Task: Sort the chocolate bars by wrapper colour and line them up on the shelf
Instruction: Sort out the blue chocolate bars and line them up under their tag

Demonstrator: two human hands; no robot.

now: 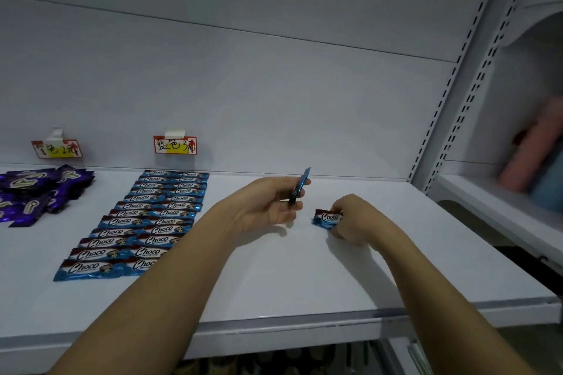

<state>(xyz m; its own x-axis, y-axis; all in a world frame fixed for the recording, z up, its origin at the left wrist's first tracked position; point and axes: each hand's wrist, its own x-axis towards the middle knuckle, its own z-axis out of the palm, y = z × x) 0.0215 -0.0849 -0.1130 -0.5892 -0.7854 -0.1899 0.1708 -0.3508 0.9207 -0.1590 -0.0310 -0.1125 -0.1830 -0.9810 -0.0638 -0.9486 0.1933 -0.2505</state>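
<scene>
Head view: left hand (269, 205) pinching a blue bar (300, 187) edge-on, above the white shelf (304, 277); right hand (350, 221) gripping a second blue bar (328, 218) low over the shelf. Left: two columns of blue bars (143, 222) under a label (175, 144); far left, heaped purple bars (39, 189)

Flat foil chocolate bars in blue wrappers (143, 222), each with a dark brown band and white "Choco" lettering, lie on the pale grey-white metal shelf (304, 277). At far left, purple foil-wrapped bars (36, 189) carry pale logos. Two red, white and yellow paper labels (175, 144) bear black handwriting.
</scene>
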